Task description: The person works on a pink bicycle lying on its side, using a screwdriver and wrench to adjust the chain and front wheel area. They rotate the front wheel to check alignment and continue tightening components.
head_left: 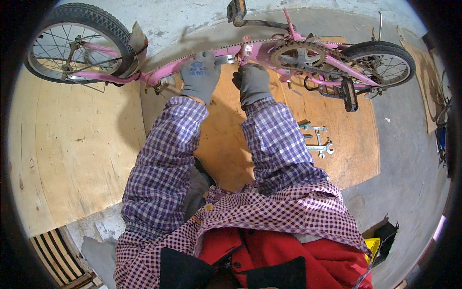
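A pink bicycle (214,53) stretches across the far side, its frame running between my two gloved hands. My left hand (199,79), in a grey glove, is closed over the frame tube left of the middle. Just right of its fingers, a short silvery metal piece (224,59) sits against the frame. My right hand (255,83), also gloved in grey, is below the frame beside a bracket (246,50). Its fingers are curled in, and whatever they hold is hidden. Right of this hand are the rusty chainring (297,55) and a pedal (350,95).
Several wrenches (320,148) lie on the brown board (356,154) to the right of my right forearm. The front wheel (79,45) is at far left, the rear wheel (385,65) at right. A pale plywood sheet (72,154) covers the left; a slatted wooden piece (57,257) is near lower left.
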A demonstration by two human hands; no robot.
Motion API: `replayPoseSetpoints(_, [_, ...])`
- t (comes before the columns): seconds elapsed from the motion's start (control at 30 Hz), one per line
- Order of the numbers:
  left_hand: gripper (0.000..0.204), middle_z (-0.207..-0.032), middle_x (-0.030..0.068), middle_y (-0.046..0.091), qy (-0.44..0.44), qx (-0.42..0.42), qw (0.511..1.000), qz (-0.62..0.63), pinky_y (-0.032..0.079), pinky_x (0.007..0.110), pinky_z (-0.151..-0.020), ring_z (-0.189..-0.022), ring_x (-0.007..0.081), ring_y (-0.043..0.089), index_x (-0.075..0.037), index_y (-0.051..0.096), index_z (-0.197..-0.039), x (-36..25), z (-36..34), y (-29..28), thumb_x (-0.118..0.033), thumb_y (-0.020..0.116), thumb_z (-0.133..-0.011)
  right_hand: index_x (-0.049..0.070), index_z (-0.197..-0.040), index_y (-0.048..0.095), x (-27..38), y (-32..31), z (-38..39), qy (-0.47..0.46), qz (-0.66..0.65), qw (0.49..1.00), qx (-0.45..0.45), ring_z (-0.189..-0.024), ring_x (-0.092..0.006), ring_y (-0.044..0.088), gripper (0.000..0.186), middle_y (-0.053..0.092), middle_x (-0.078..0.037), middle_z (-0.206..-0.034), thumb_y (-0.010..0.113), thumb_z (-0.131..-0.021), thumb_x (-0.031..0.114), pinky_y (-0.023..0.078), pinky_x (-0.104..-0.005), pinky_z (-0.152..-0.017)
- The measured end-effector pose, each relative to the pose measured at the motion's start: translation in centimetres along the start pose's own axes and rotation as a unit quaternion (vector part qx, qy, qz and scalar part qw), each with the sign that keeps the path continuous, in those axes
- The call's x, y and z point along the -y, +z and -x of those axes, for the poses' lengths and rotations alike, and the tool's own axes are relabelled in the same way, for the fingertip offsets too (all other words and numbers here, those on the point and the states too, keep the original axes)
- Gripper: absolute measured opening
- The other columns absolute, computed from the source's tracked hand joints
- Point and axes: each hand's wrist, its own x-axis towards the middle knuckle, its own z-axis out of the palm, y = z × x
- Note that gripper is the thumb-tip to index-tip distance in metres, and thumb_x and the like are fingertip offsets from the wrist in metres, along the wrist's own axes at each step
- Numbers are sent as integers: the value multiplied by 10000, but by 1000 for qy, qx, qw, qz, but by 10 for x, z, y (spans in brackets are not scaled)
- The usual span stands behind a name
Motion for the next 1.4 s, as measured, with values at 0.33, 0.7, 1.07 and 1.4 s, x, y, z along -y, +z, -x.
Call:
replayPoseSetpoints(0.33, [276, -1022, 104, 644, -14, 21, 995, 93, 556, 428, -700, -846, 308, 688, -161, 618, -1093, 6, -9, -11, -278, 711, -862, 58, -919, 594, 3, -12, -8, 2, 23, 998, 59, -633, -231, 638, 15, 591, -82, -778, 582, -910, 58, 535, -374, -571])
replayPoseSetpoints(0.7, [402, -1025, 111, 636, 107, 45, 991, 72, 551, 448, -698, -825, 335, 681, -168, 607, -1181, 7, -14, -11, -448, 676, -901, 41, -849, 611, -7, -31, -25, -339, 462, 813, 107, -519, -200, 622, 71, 585, -82, -636, 587, -910, 68, 481, -346, -456])
replayPoseSetpoints(1.07, [438, -1007, 78, 661, 115, 13, 993, -32, 557, 424, -695, -839, 289, 683, -203, 586, -1259, -6, -7, -6, -452, 666, -907, 74, -701, 614, 6, -35, -31, -239, 259, 927, 133, -698, -305, 638, 139, 606, -97, -734, 740, -718, 129, 528, -376, -638])
replayPoseSetpoints(1.4, [371, -1012, 171, 690, 0, 185, 946, 267, 519, 429, -816, -945, 356, 669, -62, 640, -1160, 43, -8, -33, -342, 679, -919, 51, -806, 621, -19, -17, -20, -431, 570, 694, 90, -630, -240, 646, 112, 587, -62, -712, 714, -790, 110, 543, -398, -566])
